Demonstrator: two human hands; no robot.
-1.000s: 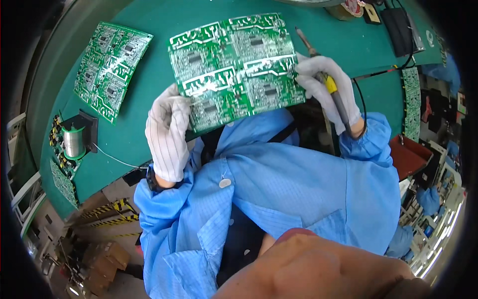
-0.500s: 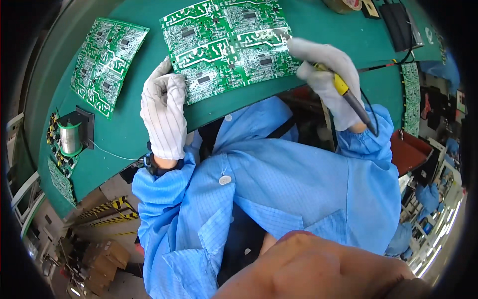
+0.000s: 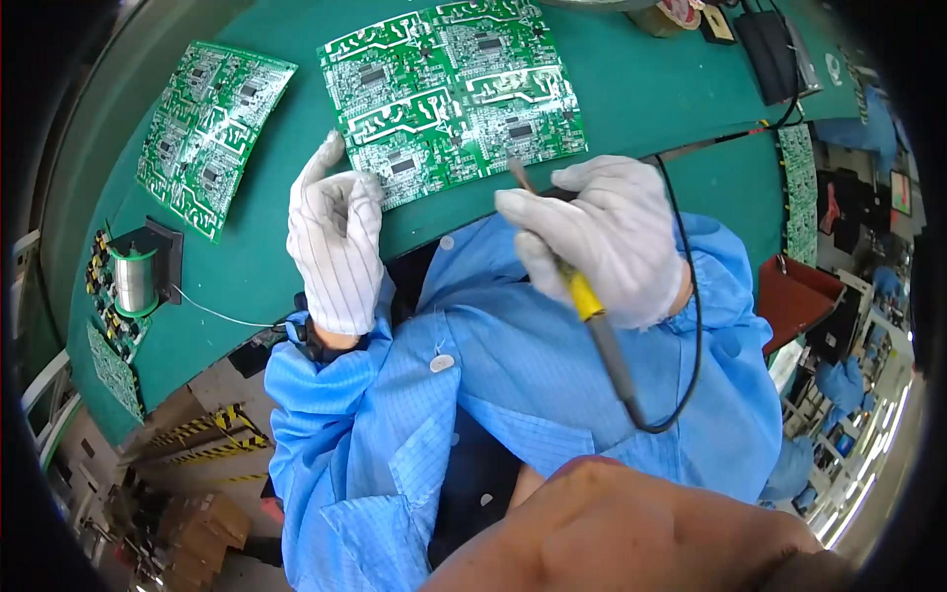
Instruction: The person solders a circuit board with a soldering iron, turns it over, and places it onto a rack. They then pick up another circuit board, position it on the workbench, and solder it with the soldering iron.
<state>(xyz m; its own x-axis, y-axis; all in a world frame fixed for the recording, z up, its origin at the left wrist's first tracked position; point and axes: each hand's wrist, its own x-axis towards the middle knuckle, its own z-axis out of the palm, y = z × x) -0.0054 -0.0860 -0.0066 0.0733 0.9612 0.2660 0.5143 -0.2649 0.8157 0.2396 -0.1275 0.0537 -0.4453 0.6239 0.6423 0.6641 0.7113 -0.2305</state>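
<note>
A green circuit board panel [image 3: 464,109] lies on the green mat, its near edge facing me. My left hand [image 3: 335,232], in a white striped glove, rests at the panel's near left corner with the fingers curled in; what they pinch, if anything, is hidden. A soldering iron [image 3: 604,340] with a yellow and grey handle is gripped in my gloved right hand [image 3: 607,232]. Its tip points up and left over the panel's near edge; whether it touches cannot be told. Thin wire runs from a solder spool [image 3: 135,281] to my left wrist.
A second board panel [image 3: 212,133] lies on the left of the green mat [image 3: 631,74]. Small loose parts [image 3: 104,261] sit beside the spool. The iron's black cable [image 3: 696,326] loops past my right wrist. A red tray [image 3: 794,304] stands at the right.
My right hand has moved left and toward me, bringing the soldering iron from the panel's right side to its near edge. My left hand stays at the corner, slightly shifted.
</note>
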